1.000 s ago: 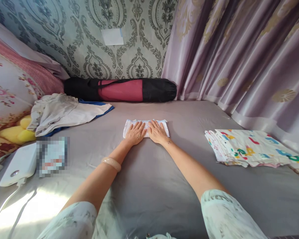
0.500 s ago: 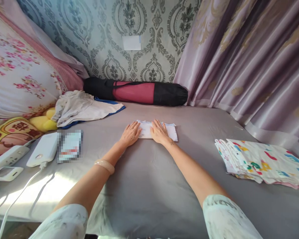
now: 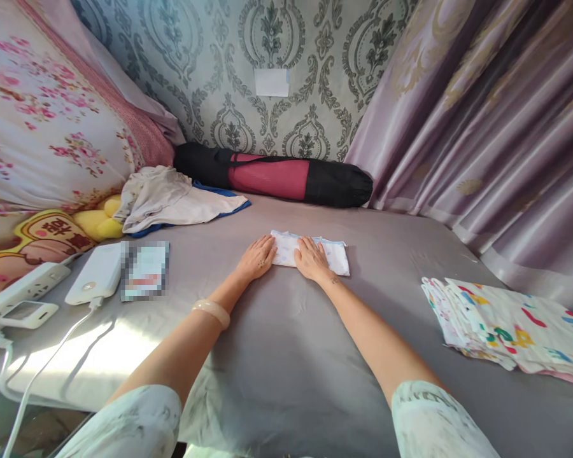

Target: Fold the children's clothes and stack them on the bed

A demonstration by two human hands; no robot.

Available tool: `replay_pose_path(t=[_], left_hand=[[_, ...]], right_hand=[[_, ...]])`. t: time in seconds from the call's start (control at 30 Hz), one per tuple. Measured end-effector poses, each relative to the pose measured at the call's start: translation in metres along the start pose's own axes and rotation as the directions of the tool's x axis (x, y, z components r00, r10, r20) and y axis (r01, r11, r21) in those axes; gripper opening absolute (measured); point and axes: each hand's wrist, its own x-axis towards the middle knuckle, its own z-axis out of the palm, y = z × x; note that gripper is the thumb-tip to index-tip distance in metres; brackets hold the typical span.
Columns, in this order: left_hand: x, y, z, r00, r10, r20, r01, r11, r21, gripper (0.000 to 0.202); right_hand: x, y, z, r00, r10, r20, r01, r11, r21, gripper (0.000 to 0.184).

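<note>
A small folded white cloth with a bluish edge lies flat on the grey sheet, a little beyond the middle of the view. My left hand rests palm down at the cloth's left end, its fingers stretched out and the fingertips at the edge. On the middle of the cloth my right hand lies flat, fingers extended, hiding part of it. Neither hand grips anything. To the right is a stack of folded cloths with a colourful print.
A black and red roll bag lies along the wall. At the left are a crumpled white garment, a yellow plush toy, a white power bank with a cable, a power strip and a blurred-out item.
The view has turned slightly, so most things sit further right. My right hand has shifted slightly left along the cloth, and more of its right part shows.
</note>
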Motion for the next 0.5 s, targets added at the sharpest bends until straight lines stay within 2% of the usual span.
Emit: replay_pose_path(t=[0.1,0.23,0.37,0.5], left_hand=[[0.0,0.0,0.0,1.0,0.002,-0.012,-0.002,1.0,-0.024,0.053],[-0.001,-0.001,-0.001,0.999,-0.011,-0.04,0.009,0.999,-0.037,0.052],[-0.001,-0.001,-0.001,0.999,-0.027,-0.041,0.025,0.999,-0.039,0.05],[0.0,-0.002,-0.001,0.999,-0.013,-0.051,0.01,0.999,-0.043,0.048]], right_hand=[[0.004,-0.005,-0.006,0.999,0.01,0.033,-0.01,1.0,-0.007,0.053],[0.013,-0.021,-0.01,1.0,-0.023,0.014,0.023,1.0,0.002,0.054],[0.017,-0.033,0.0,1.0,-0.023,0.019,0.022,1.0,0.02,0.056],[0.016,-0.034,0.009,1.0,-0.011,-0.004,0.011,1.0,0.0,0.056]])
